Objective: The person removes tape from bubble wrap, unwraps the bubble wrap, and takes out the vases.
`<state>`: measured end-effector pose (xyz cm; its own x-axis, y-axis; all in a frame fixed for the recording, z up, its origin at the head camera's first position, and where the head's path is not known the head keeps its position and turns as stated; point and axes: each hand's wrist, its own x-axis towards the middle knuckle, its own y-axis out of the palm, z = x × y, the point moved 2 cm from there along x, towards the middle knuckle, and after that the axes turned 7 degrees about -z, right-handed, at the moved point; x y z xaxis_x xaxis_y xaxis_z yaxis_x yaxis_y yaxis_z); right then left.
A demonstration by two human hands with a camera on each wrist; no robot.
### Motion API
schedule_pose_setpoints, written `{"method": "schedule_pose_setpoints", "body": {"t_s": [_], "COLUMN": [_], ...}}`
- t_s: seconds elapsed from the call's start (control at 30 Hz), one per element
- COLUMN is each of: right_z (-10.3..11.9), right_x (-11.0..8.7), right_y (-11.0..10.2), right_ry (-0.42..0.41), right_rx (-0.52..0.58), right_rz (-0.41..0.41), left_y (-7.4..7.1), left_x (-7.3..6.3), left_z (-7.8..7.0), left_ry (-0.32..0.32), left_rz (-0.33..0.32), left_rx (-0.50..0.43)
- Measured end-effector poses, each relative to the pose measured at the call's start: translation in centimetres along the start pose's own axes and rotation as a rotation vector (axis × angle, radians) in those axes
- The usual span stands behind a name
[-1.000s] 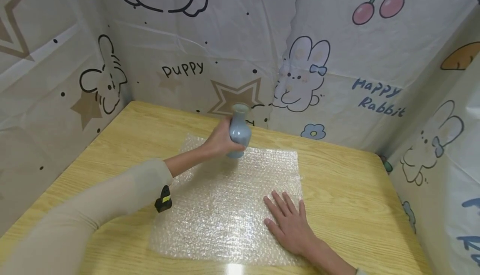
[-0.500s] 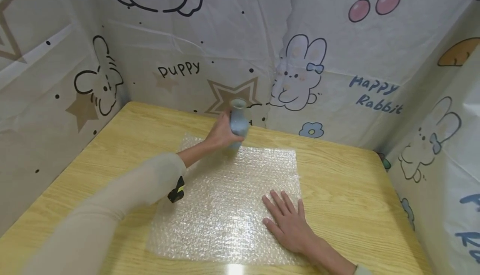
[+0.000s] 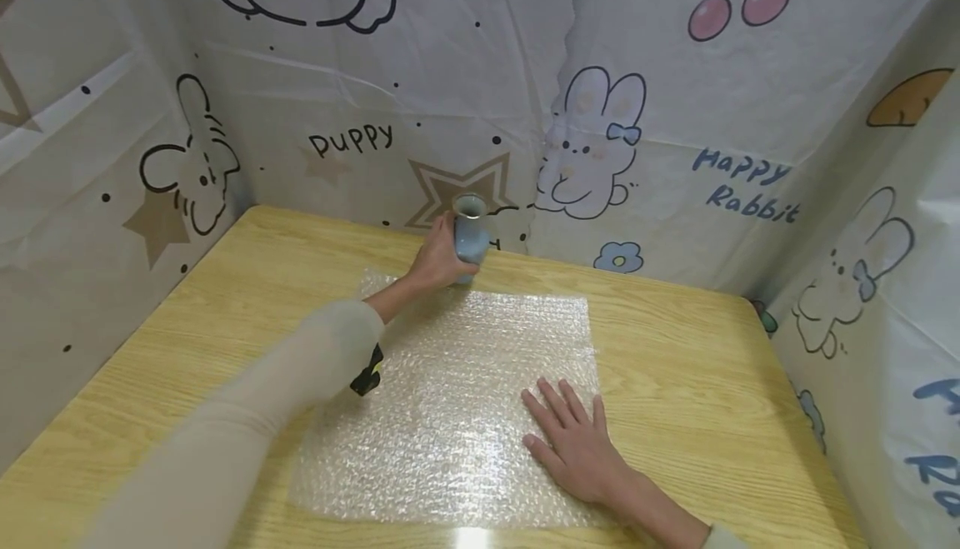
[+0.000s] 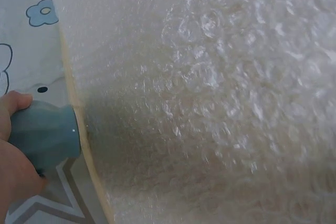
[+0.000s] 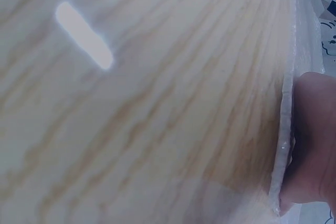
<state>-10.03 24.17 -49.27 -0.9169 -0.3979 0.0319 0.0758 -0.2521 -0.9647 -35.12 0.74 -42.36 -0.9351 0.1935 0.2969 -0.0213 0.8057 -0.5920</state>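
Note:
A pale blue vase (image 3: 471,242) with a flared mouth stands upright in my left hand (image 3: 436,257), whose fingers and thumb grip its body. It is over the far edge of a sheet of bubble wrap (image 3: 450,382); from the head view I cannot tell whether its base touches anything. In the left wrist view the lower part of the vase (image 4: 50,132) shows near the sheet's edge. My right hand (image 3: 581,453) rests with spread fingers on the right side of the bubble wrap. In the right wrist view that hand (image 5: 315,135) lies over the sheet's edge.
The wood-grain table (image 3: 675,399) extends around the sheet. A printed curtain (image 3: 465,74) closes off the back and both sides. A small black device (image 3: 367,372) is at my left forearm, over the bubble wrap.
My left hand has carried the vase a little away from me, towards the table's back edge, and its mouth now tips more into view. My right hand has stayed on the bubble wrap.

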Motion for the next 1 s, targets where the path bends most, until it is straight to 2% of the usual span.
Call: {"method": "schedule_pose_setpoints", "body": {"t_s": [0.43, 1.0], "right_z": [-0.1, -0.1], "right_x": [0.0, 0.0], "right_y": [0.2, 0.2], "right_ry": [0.003, 0.008], "right_rx": [0.006, -0.001], "right_rz": [-0.003, 0.001], "left_y": [0.9, 1.5], "left_x": [0.9, 0.9], "left_z": [0.6, 1.4], "left_ry": [-0.05, -0.051], "left_rz": [-0.007, 0.002], "left_rx": [0.021, 0.002]}}
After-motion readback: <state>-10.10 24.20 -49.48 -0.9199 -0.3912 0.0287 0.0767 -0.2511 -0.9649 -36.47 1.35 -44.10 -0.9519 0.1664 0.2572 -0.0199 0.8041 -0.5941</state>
